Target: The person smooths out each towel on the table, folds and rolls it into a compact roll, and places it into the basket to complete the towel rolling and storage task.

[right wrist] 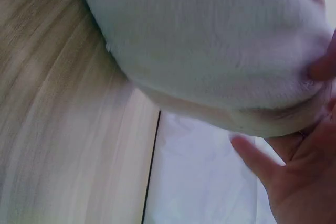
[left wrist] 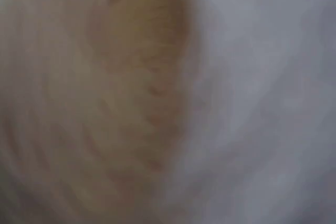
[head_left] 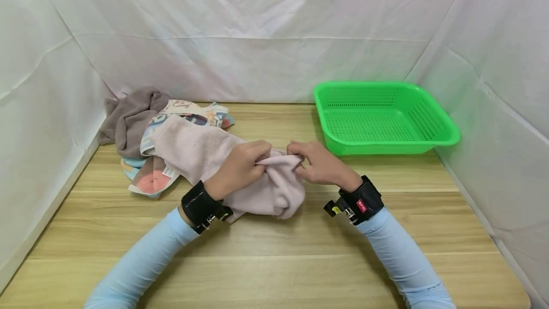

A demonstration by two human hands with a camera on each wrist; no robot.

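The pale pink towel [head_left: 268,194] lies between and beneath the two hands, its loose folds bunched just below the grip and its far end stretching up and left onto a pile. The left hand [head_left: 240,168] pinches its upper edge, and the right hand [head_left: 321,163], just beside it, holds the same edge with bent fingers; the left wrist view is too blurred to add detail. Well left of the grip, the pile includes a grey-brown towel [head_left: 133,120] and a patterned towel [head_left: 188,108]. Beyond the grip to the right stands a green basket [head_left: 394,144]. A wooden table [head_left: 274,271] spreads beneath, and white sheeting [head_left: 240,61] rises behind.
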